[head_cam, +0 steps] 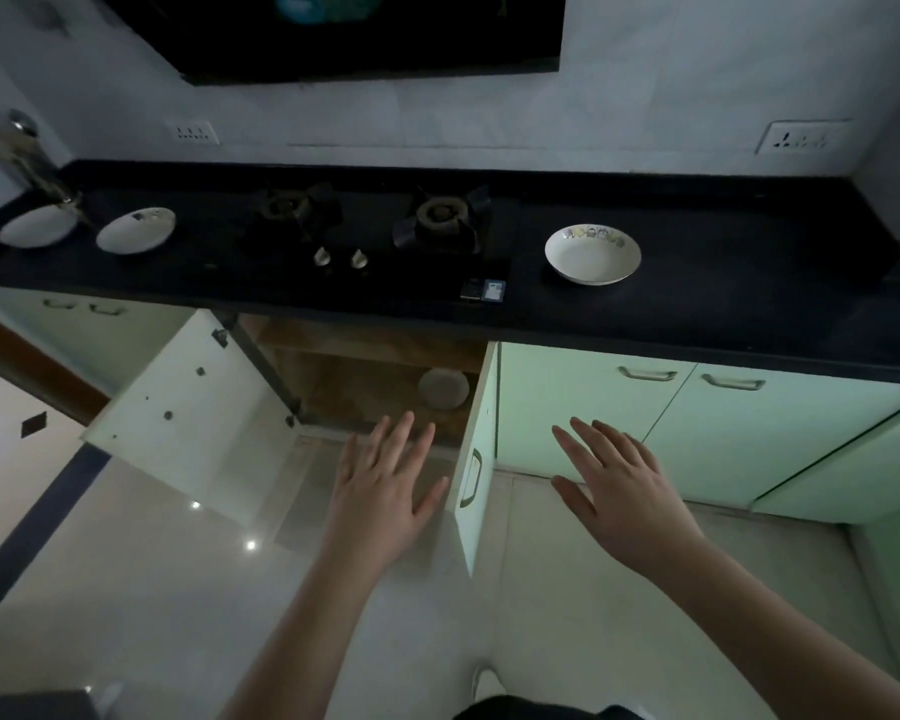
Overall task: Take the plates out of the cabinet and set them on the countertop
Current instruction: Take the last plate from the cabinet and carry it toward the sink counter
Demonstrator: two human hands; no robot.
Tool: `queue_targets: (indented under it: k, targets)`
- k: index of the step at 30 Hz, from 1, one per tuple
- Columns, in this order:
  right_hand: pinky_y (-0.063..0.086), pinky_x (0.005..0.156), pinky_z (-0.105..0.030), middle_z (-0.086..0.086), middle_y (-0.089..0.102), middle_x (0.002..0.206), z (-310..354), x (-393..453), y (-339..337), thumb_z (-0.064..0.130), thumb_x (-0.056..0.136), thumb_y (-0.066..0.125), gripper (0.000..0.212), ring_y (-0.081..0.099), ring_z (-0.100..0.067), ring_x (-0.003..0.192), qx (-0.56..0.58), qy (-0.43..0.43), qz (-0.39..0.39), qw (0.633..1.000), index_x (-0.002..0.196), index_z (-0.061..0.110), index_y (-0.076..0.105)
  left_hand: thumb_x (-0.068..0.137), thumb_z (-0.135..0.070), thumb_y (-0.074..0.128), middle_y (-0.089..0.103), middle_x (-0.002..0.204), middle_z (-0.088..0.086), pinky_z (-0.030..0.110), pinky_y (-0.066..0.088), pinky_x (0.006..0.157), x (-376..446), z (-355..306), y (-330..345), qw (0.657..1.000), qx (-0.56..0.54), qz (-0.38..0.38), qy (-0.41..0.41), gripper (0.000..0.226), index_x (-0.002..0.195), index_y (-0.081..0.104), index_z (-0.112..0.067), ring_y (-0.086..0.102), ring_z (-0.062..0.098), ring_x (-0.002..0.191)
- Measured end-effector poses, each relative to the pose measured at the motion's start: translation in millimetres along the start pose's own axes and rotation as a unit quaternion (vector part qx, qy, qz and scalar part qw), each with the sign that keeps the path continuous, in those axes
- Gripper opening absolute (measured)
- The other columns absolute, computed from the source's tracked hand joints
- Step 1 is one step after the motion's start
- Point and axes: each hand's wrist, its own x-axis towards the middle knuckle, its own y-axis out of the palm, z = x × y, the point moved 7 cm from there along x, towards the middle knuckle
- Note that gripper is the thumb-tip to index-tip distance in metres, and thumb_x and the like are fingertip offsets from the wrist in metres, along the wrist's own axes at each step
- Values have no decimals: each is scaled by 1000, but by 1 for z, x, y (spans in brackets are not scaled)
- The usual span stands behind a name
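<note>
we hold our left hand (385, 491) flat with fingers spread in front of the open cabinet (365, 376), holding nothing. our right hand (619, 485) is also spread wide and empty, just right of the open right door (476, 459). 1 plate (442, 388) sits inside the cabinet. on the dark countertop (697, 304) we see 3 plates: 2 left of the stove (385, 226) at (37, 226) and (136, 230), 1 right of it (592, 254).

Left hand (385, 491) and right hand (619, 485) reach forward, fingers spread.
</note>
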Motion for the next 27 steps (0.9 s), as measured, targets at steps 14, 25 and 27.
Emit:
queue_targets:
  k: [14,25,27]
  targets:
    - [19,117,-40,0,32,157,-5,-85,20,59,94,17,66,24,-23,145,45,10,-3,999,151,26,27,90,-69,0,8,166,-3,43,2,120,-94,-32,10,1000,-11,24,-13,76,156,0,-32,0,18,152]
    - [10,118,-39,1,25,159,106,-65,28,62,92,7,70,17,-22,147,25,-53,5,998,152,28,18,90,-70,1,9,166,-5,42,2,119,-156,67,3,997,-26,7,-71,76,157,6,-34,2,17,152]
    - [10,118,-39,0,24,160,141,-54,32,63,91,4,72,17,-22,147,9,-65,3,998,152,27,18,92,-69,6,12,165,-4,42,5,120,-169,98,3,996,-35,1,-79,74,157,10,-33,5,17,152]
